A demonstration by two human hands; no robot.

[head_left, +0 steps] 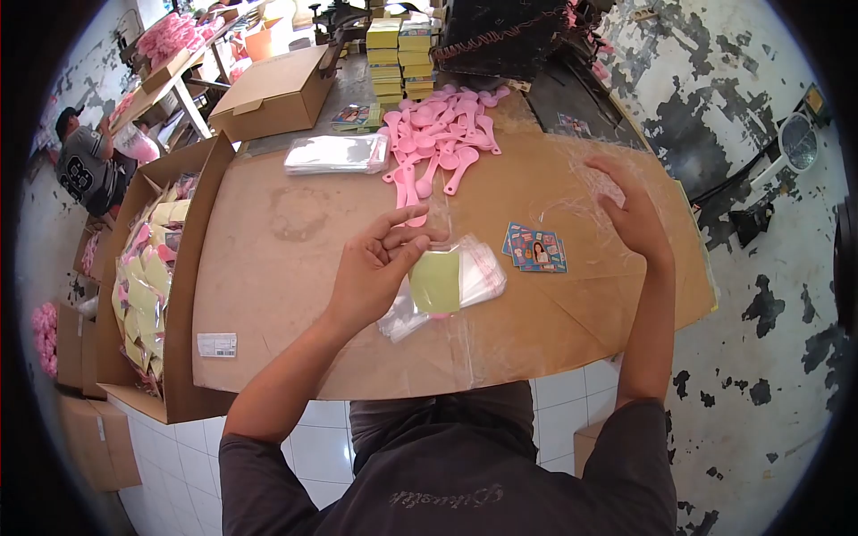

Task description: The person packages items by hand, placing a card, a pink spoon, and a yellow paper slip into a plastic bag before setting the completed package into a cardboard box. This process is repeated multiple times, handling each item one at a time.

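Note:
My left hand pinches the top of a clear plastic bag with a pale green card in it. A bit of pink shows at the card's lower edge; what it belongs to is mostly hidden. Under the bag, a fanned stack of clear plastic bags lies on the cardboard-covered table. My right hand is raised over the table's right side, fingers apart and holding nothing. Between the hands lie several colourful printed cards. A heap of pink plastic scoops sits beyond my left hand.
Another pile of clear bags lies at the back left. An open carton of filled packets stands against the table's left edge. Stacked card bundles and a closed cardboard box are behind. A person sits far left.

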